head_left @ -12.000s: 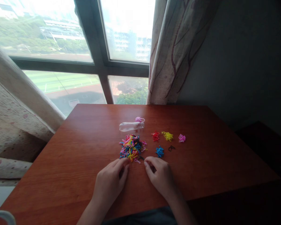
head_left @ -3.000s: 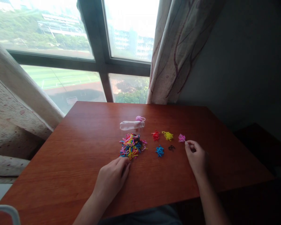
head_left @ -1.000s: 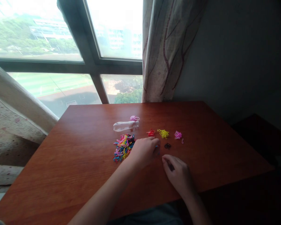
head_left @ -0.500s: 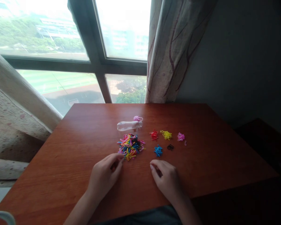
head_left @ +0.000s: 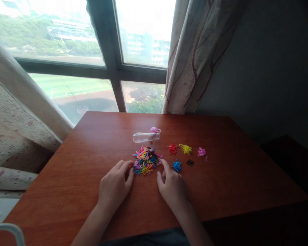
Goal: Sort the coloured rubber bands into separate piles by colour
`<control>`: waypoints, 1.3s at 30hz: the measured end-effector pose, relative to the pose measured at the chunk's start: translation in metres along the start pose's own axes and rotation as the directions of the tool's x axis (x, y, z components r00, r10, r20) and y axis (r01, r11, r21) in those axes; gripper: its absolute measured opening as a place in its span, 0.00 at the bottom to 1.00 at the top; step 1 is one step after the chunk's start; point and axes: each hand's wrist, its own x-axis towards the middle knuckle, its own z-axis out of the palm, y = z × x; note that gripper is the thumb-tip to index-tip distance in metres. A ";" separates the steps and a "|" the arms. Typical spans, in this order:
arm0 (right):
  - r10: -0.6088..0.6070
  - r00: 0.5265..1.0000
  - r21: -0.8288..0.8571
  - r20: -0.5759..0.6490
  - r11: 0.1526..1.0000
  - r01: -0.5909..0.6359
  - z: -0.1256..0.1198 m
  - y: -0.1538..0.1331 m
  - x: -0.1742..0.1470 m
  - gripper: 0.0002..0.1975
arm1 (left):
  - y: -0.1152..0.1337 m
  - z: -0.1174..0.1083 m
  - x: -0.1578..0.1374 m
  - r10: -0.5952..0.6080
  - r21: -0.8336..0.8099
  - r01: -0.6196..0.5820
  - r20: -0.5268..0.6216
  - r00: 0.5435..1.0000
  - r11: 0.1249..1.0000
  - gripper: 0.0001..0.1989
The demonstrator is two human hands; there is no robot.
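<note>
A mixed heap of small coloured elastic bands (head_left: pixel 145 160) lies on the wooden table between my hands. My left hand (head_left: pixel 115 182) rests at the heap's left edge, fingers curved, with a small gap between thumb and forefinger. From the right, my right hand (head_left: pixel 173 186) reaches to the heap with its forefinger stretched out and the thumb apart from it. Sorted little piles lie to the right: red bands (head_left: pixel 172 148), yellow bands (head_left: pixel 186 149), pink bands (head_left: pixel 201 151), blue bands (head_left: pixel 177 165) and black bands (head_left: pixel 190 163).
Behind the heap a clear plastic bottle (head_left: pixel 145 137) lies on its side, a pink cap with a loop (head_left: pixel 154 130) just beyond it. The table (head_left: pixel 72 177) ends at a window (head_left: pixel 143 99) and curtains (head_left: pixel 190 68). A pale curved bar (head_left: pixel 10 227) shows at lower left.
My right hand has moved left and forward to the heap, its forefinger now extended. My left thumb and forefinger have parted slightly. The view has shifted a little to the left.
</note>
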 end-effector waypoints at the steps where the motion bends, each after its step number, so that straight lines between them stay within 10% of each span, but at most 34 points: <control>1: -0.002 1.000 -0.011 -0.002 1.000 0.002 0.001 -0.001 0.002 0.23 | 0.000 0.000 -0.001 0.023 -0.017 -0.023 0.007 1.000 1.000 0.09; 17: -0.131 0.991 0.156 0.015 0.980 0.127 0.005 -0.002 0.016 0.21 | 0.009 0.008 -0.002 0.124 -0.344 -0.088 0.084 0.989 0.935 0.09; 31: -0.389 0.921 0.334 0.033 0.872 0.357 -0.001 -0.003 0.008 0.22 | 0.009 0.005 -0.002 0.102 -0.357 -0.083 0.035 0.994 0.931 0.17; 39: -0.339 0.940 0.385 -0.035 0.864 0.325 -0.004 0.001 0.003 0.18 | 0.005 0.005 -0.006 0.144 -0.305 -0.120 0.056 0.988 0.945 0.16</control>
